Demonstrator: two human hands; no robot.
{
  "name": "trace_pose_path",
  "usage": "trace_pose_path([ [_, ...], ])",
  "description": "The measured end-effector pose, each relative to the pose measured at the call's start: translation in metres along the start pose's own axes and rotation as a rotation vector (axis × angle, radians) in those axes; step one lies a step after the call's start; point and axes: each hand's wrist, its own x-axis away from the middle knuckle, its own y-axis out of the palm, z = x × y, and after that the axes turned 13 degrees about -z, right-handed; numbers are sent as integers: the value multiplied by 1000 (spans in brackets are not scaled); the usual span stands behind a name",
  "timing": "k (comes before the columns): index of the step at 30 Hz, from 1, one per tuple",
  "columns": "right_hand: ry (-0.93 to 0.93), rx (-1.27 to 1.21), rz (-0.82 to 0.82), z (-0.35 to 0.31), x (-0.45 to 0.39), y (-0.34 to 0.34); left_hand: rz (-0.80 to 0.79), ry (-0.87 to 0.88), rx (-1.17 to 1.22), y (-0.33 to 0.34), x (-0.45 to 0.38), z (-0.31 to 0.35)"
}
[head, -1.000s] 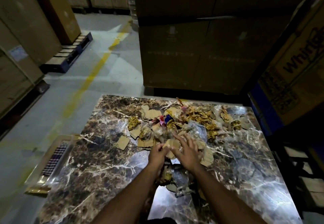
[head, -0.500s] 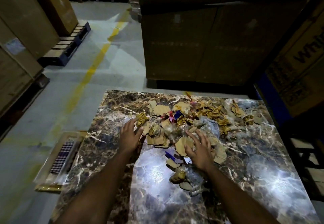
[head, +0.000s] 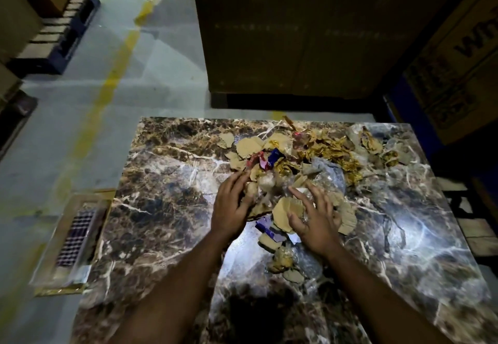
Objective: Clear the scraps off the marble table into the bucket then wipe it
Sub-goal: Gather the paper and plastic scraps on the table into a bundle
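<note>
A pile of scraps (head: 304, 160) covers the far middle of the dark marble table (head: 167, 209): torn cardboard pieces, gold foil, clear plastic, red and blue wrappers. My left hand (head: 231, 206) lies on the pile's left edge with fingers spread against cardboard and plastic. My right hand (head: 315, 217) rests on the near right part of the pile, fingers spread over a round cardboard piece (head: 285, 209). A few scraps (head: 283, 260) trail toward me between my forearms. No bucket is in view.
A clear flat tray (head: 72, 238) lies on the floor left of the table. Tall cardboard boxes (head: 291, 31) stand just beyond the table's far edge, with a printed carton (head: 455, 68) at the right. A yellow floor line (head: 107, 85) and blue pallets (head: 59, 36) are at the left.
My left hand has slid rightward from the table's left part into the pile's edge, pushing scraps together. My right hand has barely moved. The camera has tilted down and closer.
</note>
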Motion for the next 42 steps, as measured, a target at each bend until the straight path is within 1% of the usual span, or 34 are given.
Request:
trace_pose_path([
  [7, 34, 36, 40, -8, 0, 3, 188, -87, 444, 43, 5, 24],
  [10, 32, 49, 42, -8, 2, 3, 182, -171, 730, 64, 6, 52],
  [11, 34, 59, 40, -8, 2, 2, 185, -194, 776, 70, 7, 64],
  [13, 34, 66, 21, -8, 3, 1, 217, -199, 741, 76, 10, 77],
  [18, -32, -124, -125, -6, 1, -16, 231, -126, 401, 89, 10, 62],
  [20, -62, -80, -142, -8, 1, -22, 240, -100, 410, 91, 12, 65],
  [22, -51, 15, -158, -14, -2, -25, 210, -100, 460, 88, 16, 70],
  [23, -38, 50, -166, -18, -4, -26, 178, -127, 508, 85, 17, 69],
  [28, 21, 197, -259, -27, -18, -27, 14, -223, 1009, 57, 16, 71],
  [29, 41, 235, -277, -28, -18, -25, -11, -222, 1071, 52, 15, 73],
  [30, 56, 264, -281, -29, -18, -22, -46, -222, 1081, 47, 12, 74],
  [31, 69, 281, -278, -30, -18, -20, -84, -216, 1050, 42, 9, 74],
  [32, 79, 290, -276, -31, -16, -19, -107, -210, 968, 36, 4, 73],
  [35, 80, 266, -262, -30, -14, -17, -119, -198, 602, 19, -15, 66],
  [37, 71, 232, -234, -26, -13, -18, -137, -160, 369, 12, -23, 61],
  [40, 33, 156, -155, -20, -10, -14, -145, -66, 197, 19, -22, 55],
  [42, 13, 138, -151, -19, -8, -14, -137, -54, 121, 28, -16, 51],
])
